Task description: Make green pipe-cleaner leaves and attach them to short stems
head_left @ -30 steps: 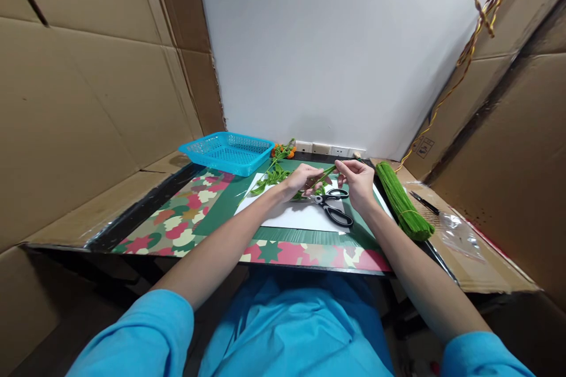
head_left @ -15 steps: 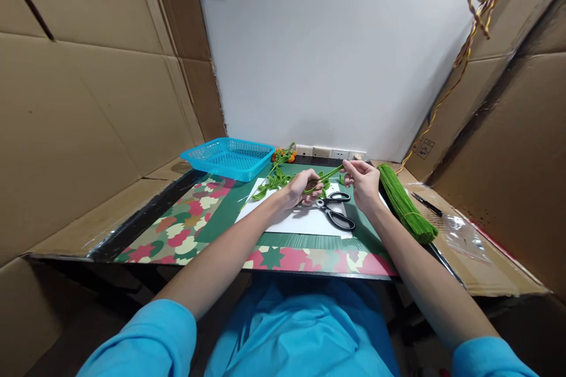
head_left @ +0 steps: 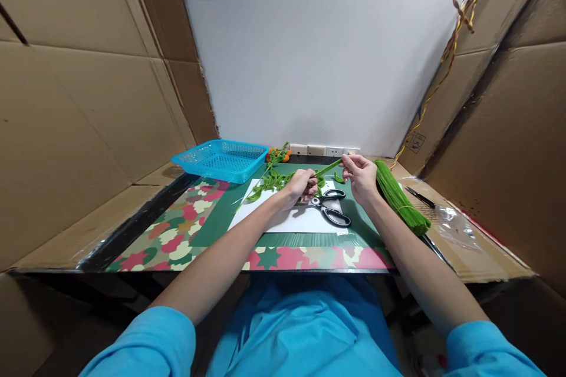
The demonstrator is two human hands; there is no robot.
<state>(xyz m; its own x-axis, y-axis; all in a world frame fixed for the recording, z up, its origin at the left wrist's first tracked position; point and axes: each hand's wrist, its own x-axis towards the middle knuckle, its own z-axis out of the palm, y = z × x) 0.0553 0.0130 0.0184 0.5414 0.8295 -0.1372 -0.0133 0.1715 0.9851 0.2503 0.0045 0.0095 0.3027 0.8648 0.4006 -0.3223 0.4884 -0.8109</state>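
A green pipe cleaner (head_left: 329,167) is stretched between my two hands above a white sheet of paper (head_left: 283,225). My left hand (head_left: 302,186) is closed around its lower end. The fingertips of my right hand (head_left: 359,175) pinch the upper end. Scissors (head_left: 329,207) with black and grey handles lie on the paper just below my hands, their blades partly hidden by the left one. Several curled green leaf shapes (head_left: 270,182) made of pipe cleaner lie behind and left of my left hand. One small green curl (head_left: 338,178) sits near my right hand.
To the right lies a thick bundle of green pipe cleaners (head_left: 401,197), with a black pen-like tool (head_left: 420,197) and a plastic bag (head_left: 455,227) beyond it. A blue basket (head_left: 223,160) and orange flowers (head_left: 283,155) stand at the back. Cardboard walls flank the table.
The strands between my hands now look drawn together into a straighter line, and my left fingers have closed more tightly. The whole view has shifted slightly.
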